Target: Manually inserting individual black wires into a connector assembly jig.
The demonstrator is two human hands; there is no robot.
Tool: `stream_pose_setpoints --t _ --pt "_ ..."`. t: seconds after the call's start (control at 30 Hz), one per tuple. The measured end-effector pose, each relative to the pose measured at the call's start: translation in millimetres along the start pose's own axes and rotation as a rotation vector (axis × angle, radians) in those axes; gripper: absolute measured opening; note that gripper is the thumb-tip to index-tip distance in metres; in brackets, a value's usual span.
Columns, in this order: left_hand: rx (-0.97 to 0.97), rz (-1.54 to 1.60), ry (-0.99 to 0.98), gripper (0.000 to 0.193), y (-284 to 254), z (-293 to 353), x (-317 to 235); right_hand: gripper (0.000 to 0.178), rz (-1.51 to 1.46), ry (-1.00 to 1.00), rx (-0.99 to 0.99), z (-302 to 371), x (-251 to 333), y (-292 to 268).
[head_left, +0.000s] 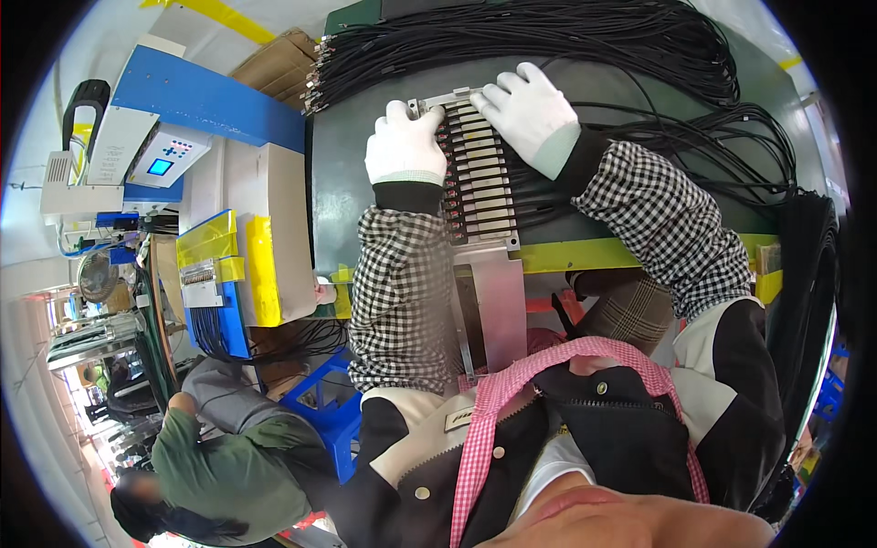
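A long metal fixture [512, 244] lies on the dark green bench top, holding a row of black cable ends [482, 180] side by side, with pale blocks along them. My left hand [406, 146], in a white glove, is closed with bent fingers at the fixture's far left corner, thumb against the row's left edge. Across from it, my gloved right hand [530, 114] has its thumb and forefinger drawn together at the far end of the row. What lies between the fingers of either hand is hidden. Black cables [548, 187] run off rightward, under my right wrist.
A thick bundle of black cables [530, 50] spans the bench's far side; more loops [749, 146] lie at right. At left stands a blue and white machine [164, 164] with a small screen. A seated person in green [237, 457] is at lower left, beside a blue stool [333, 411].
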State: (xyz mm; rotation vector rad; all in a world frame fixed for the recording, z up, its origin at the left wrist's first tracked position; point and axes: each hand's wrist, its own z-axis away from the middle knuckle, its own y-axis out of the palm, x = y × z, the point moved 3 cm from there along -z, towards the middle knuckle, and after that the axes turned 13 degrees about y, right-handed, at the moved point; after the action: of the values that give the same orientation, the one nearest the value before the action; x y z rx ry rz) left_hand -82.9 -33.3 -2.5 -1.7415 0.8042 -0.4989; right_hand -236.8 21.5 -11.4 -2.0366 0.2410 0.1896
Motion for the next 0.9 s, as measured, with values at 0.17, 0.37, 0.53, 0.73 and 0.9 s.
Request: stream_pose_setpoints --t 0.17,0.37,0.53,0.73,0.9 --pt "0.078 -0.399 0.095 0.035 3 9 -14 0.038 0.03 -0.003 0.109 -6 8 -3" --pt "-0.292 0.351 -0.026 0.039 -18 69 24 0.039 -0.328 0.09 -0.258 2 -30 2" --pt "-0.072 0.319 0.433 0.059 -77 191 -57 0.039 -0.456 0.186 -0.304 2 -31 0" --pt "0.199 -0.056 0.311 0.058 -33 272 -89 0.025 -0.737 -0.02 -0.185 -2 -19 10" --pt "-0.058 0.015 0.417 0.042 -39 270 -82 0.02 -0.972 -0.331 0.053 37 -22 -14"
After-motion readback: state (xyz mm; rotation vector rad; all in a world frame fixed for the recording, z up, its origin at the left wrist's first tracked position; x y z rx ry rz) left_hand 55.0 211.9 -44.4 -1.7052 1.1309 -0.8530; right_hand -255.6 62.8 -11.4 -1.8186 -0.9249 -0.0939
